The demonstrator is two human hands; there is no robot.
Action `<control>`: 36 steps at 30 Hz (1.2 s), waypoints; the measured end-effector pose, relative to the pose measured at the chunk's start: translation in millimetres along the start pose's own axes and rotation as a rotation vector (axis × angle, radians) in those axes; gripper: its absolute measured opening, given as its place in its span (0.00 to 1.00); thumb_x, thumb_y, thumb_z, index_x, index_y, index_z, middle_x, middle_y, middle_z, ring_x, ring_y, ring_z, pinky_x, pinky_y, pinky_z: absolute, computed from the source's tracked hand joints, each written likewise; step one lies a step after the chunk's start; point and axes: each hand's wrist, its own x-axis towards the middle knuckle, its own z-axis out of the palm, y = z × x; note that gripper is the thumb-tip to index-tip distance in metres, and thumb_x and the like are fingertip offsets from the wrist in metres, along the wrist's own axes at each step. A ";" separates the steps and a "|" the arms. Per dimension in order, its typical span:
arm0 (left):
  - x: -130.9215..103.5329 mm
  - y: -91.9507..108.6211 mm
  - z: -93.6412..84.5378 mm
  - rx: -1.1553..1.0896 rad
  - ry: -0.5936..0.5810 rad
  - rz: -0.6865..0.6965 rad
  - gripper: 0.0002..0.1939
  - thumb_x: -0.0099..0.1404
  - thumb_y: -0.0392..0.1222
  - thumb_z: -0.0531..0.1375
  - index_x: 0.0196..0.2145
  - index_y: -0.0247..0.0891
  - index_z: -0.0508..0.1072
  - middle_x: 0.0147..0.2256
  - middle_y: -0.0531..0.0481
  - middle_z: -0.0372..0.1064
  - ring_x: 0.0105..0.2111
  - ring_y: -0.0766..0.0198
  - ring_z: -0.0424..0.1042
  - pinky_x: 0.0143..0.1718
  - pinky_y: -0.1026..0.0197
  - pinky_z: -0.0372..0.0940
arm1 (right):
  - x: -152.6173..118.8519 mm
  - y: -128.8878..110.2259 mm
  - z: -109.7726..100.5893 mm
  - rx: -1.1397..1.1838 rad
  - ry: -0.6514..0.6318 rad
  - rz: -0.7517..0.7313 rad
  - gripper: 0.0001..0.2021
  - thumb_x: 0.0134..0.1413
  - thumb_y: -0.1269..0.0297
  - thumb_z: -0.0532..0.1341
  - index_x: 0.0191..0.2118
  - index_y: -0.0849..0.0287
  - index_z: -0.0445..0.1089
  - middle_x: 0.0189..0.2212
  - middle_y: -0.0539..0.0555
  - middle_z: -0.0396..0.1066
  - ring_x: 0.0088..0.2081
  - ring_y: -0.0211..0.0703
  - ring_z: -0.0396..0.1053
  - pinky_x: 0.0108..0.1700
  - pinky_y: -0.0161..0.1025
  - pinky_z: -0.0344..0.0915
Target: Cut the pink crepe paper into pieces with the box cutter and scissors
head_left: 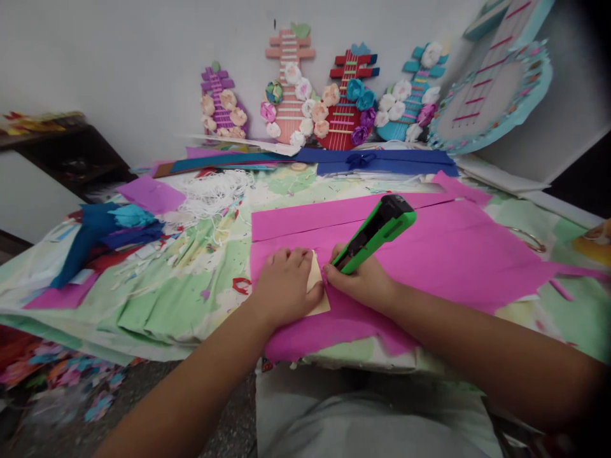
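A large pink sheet (429,254) lies across the table in front of me. My left hand (285,285) rests flat and spread on a small cream-coloured card (319,299), pressing it onto the pink sheet. Just to the right, my right hand (360,280) is wrapped round a green and black utility knife (375,235). The knife's handle tilts up to the right and its lower end is near the card's right edge; the tip is hidden by my fingers. A separate pink strip (296,219) lies along the sheet's far edge.
Several paper guitars with flowers, one of them red (342,117), stand against the wall. Blue strips (382,162) lie before them. White string (214,194) and blue scraps (90,235) are on the left, a metal ring (527,240) on the right.
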 end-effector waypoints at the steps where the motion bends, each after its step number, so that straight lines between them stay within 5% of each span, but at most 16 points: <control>1: 0.0 0.0 0.1 0.001 0.001 0.000 0.27 0.59 0.51 0.46 0.53 0.33 0.57 0.50 0.42 0.57 0.46 0.50 0.54 0.46 0.50 0.51 | -0.2 -0.3 0.1 0.006 0.001 -0.005 0.08 0.45 0.60 0.54 0.23 0.58 0.57 0.18 0.47 0.61 0.23 0.35 0.60 0.27 0.34 0.57; 26: 0.1 0.2 0.0 0.010 0.004 -0.009 0.27 0.59 0.51 0.46 0.52 0.33 0.58 0.49 0.41 0.57 0.46 0.51 0.55 0.46 0.50 0.52 | 1.9 -1.9 2.4 -0.109 -0.047 -0.068 0.08 0.44 0.61 0.54 0.22 0.58 0.55 0.18 0.46 0.58 0.23 0.34 0.57 0.27 0.34 0.55; 36: -0.1 0.3 0.6 0.017 0.006 -0.008 0.28 0.59 0.51 0.47 0.53 0.33 0.57 0.49 0.42 0.57 0.46 0.50 0.54 0.45 0.49 0.51 | 1.3 -0.6 -2.2 0.038 0.001 -0.002 0.10 0.47 0.58 0.53 0.22 0.58 0.56 0.19 0.47 0.59 0.24 0.35 0.59 0.28 0.34 0.57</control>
